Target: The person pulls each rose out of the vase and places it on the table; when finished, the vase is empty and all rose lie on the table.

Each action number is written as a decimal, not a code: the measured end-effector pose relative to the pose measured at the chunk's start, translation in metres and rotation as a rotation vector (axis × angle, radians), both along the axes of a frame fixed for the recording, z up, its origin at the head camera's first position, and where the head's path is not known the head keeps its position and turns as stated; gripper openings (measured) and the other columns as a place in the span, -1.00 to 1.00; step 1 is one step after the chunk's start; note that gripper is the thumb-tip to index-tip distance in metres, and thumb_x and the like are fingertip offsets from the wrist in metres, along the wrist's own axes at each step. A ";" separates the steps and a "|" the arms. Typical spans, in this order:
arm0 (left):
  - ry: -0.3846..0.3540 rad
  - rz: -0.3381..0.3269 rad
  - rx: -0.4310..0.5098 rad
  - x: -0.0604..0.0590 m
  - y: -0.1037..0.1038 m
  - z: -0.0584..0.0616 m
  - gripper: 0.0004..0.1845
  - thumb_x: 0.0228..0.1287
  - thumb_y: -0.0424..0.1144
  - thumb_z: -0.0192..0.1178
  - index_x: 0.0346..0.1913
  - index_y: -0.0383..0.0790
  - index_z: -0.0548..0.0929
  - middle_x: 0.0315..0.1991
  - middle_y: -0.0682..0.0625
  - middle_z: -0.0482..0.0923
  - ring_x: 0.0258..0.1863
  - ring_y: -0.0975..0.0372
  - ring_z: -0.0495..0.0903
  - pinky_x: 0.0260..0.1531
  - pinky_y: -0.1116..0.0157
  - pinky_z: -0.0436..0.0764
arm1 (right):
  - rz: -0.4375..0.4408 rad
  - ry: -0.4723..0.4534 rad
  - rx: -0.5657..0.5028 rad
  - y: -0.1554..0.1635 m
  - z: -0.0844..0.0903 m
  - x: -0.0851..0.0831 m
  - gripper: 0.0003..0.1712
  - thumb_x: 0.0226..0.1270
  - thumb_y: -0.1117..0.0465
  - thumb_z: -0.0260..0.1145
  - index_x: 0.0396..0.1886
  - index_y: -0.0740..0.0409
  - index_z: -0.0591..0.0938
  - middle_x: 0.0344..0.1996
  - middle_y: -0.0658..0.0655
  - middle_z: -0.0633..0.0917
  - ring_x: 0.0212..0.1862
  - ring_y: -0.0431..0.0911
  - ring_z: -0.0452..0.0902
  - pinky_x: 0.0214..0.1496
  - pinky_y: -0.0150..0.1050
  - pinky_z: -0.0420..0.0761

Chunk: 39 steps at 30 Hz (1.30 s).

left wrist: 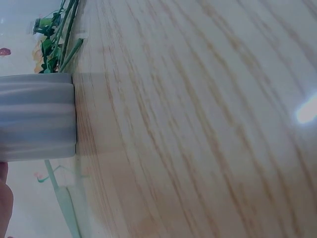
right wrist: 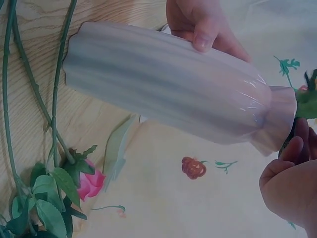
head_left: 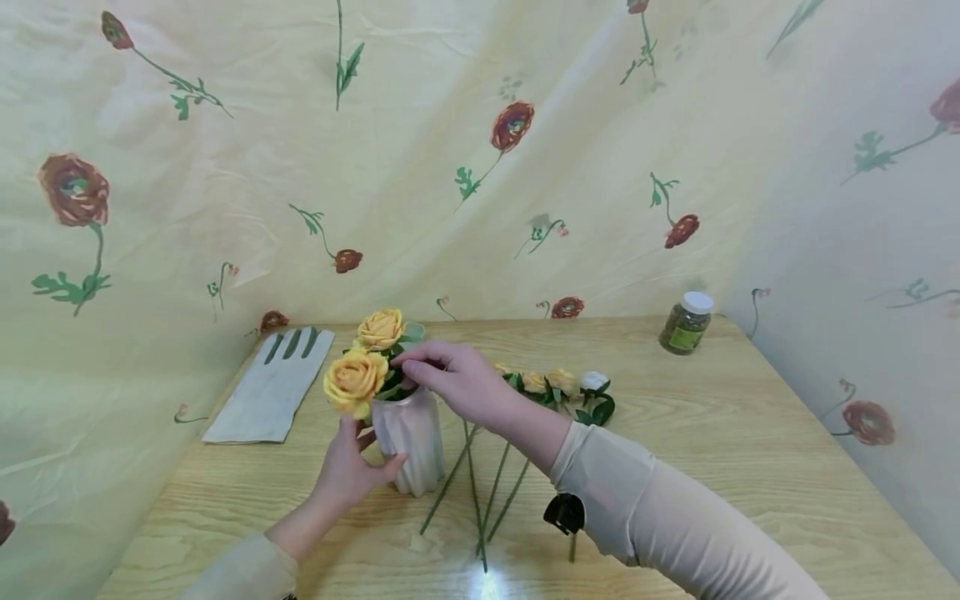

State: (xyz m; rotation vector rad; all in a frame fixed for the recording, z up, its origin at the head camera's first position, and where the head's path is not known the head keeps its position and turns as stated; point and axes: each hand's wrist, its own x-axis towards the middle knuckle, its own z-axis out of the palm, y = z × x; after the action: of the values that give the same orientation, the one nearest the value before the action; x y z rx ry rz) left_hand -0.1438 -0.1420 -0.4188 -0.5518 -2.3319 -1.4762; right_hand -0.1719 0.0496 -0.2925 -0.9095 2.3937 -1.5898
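A pale, ridged vase (head_left: 412,442) stands on the table with two yellow roses (head_left: 356,381) at its mouth. My left hand (head_left: 352,471) holds the vase from its left side. In the right wrist view, the left thumb (right wrist: 203,38) lies against the vase wall, and its other fingers are partly hidden. At the rim, my right hand (head_left: 468,387) pinches the green stem part below the rose heads; the exact contact is partly covered by leaves and fingers. The left wrist view catches only the vase's lower part (left wrist: 37,116) and a bit of the left hand (left wrist: 4,203).
Several more roses lie right of the vase, yellow ones (head_left: 558,382), a white one (head_left: 595,380) and a pink one (right wrist: 91,179), their stems (head_left: 472,492) crossing towards the front. A lidded jar (head_left: 686,323) stands at the back right. A flat white cloth with green stripes (head_left: 270,387) lies left.
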 end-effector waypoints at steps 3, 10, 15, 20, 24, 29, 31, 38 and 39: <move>0.024 0.006 0.003 -0.004 -0.002 -0.007 -0.17 -0.32 -0.45 0.40 0.07 -0.31 0.12 -0.06 -0.17 0.29 -0.11 0.03 0.40 -0.19 0.18 0.53 | 0.010 0.022 0.004 -0.001 0.000 0.000 -0.79 0.25 0.07 0.08 -0.21 -0.07 0.60 -0.31 -0.11 0.58 -0.26 -0.24 0.46 -0.26 -0.33 0.52; -0.011 -0.003 0.009 -0.006 -0.003 -0.010 -0.11 -0.29 -0.36 0.41 0.13 -0.22 0.08 -0.04 -0.13 0.29 -0.10 0.08 0.40 -0.19 0.17 0.52 | -0.001 -0.033 0.026 -0.007 0.002 0.000 -0.84 0.22 0.13 0.13 -0.27 -0.02 0.61 -0.38 -0.09 0.60 -0.32 -0.26 0.52 -0.29 -0.38 0.54; 0.011 -0.012 0.010 -0.006 -0.003 -0.010 -0.12 -0.30 -0.40 0.41 0.13 -0.23 0.11 -0.06 -0.08 0.31 -0.15 0.13 0.41 -0.21 0.18 0.53 | -0.040 -0.029 0.075 -0.013 0.002 0.000 -0.82 0.19 0.14 0.17 -0.22 0.00 0.61 -0.46 -0.12 0.62 -0.40 -0.29 0.54 -0.36 -0.40 0.55; 0.055 -0.021 0.005 -0.006 -0.003 -0.011 -0.11 -0.32 -0.45 0.40 0.14 -0.26 0.11 0.01 -0.09 0.31 -0.14 0.12 0.41 -0.22 0.19 0.54 | -0.101 0.048 0.184 -0.019 0.003 0.001 -0.78 0.15 0.06 0.19 -0.22 -0.05 0.62 -0.52 -0.19 0.61 -0.47 -0.34 0.50 -0.45 -0.43 0.52; 0.019 -0.002 0.014 -0.003 -0.001 -0.008 -0.19 -0.32 -0.48 0.39 0.06 -0.30 0.14 0.02 -0.15 0.28 -0.07 0.08 0.38 -0.21 0.16 0.53 | -0.144 0.081 0.247 -0.024 0.006 0.003 -0.81 0.13 0.08 0.19 -0.26 -0.07 0.63 -0.58 -0.22 0.59 -0.50 -0.37 0.48 -0.51 -0.45 0.50; -0.012 0.006 0.018 0.006 0.004 0.006 -0.28 -0.30 -0.53 0.36 -0.02 -0.37 0.17 0.01 -0.25 0.26 -0.04 0.01 0.35 -0.18 0.07 0.50 | -0.165 0.141 0.353 -0.030 0.010 0.006 -0.86 0.11 0.11 0.17 -0.60 -0.08 0.57 -0.75 -0.18 0.53 -0.66 -0.29 0.39 -0.69 -0.41 0.38; -0.020 0.008 0.010 0.009 0.005 0.010 -0.26 -0.28 -0.52 0.35 0.03 -0.36 0.16 0.03 -0.25 0.25 -0.03 0.02 0.34 -0.17 0.07 0.49 | -0.168 0.178 0.394 -0.032 0.012 0.008 -0.79 0.10 0.11 0.16 -0.70 -0.07 0.49 -0.80 -0.16 0.49 -0.71 -0.26 0.34 -0.73 -0.40 0.32; -0.030 -0.003 0.007 0.009 0.004 0.012 -0.17 -0.26 -0.50 0.34 0.14 -0.28 0.11 0.08 -0.24 0.22 0.01 0.03 0.31 -0.16 0.04 0.48 | -0.178 0.258 0.439 -0.035 0.013 0.011 -0.83 0.08 0.05 0.21 -0.65 -0.11 0.51 -0.83 -0.16 0.41 -0.71 -0.28 0.29 -0.74 -0.42 0.28; -0.033 -0.004 0.009 0.008 0.004 0.012 -0.18 -0.25 -0.50 0.34 0.14 -0.27 0.12 0.08 -0.23 0.21 0.01 0.03 0.31 -0.16 0.03 0.47 | -0.180 0.263 0.440 -0.035 0.013 0.011 -0.86 0.07 0.04 0.22 -0.62 -0.13 0.53 -0.82 -0.17 0.42 -0.70 -0.28 0.29 -0.74 -0.42 0.29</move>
State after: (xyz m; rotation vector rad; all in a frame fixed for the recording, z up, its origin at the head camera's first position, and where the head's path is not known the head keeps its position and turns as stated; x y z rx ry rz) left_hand -0.1356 -0.1379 -0.4073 -0.5345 -2.3493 -1.5075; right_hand -0.1609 0.0146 -0.2792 -0.8737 2.9106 -0.9607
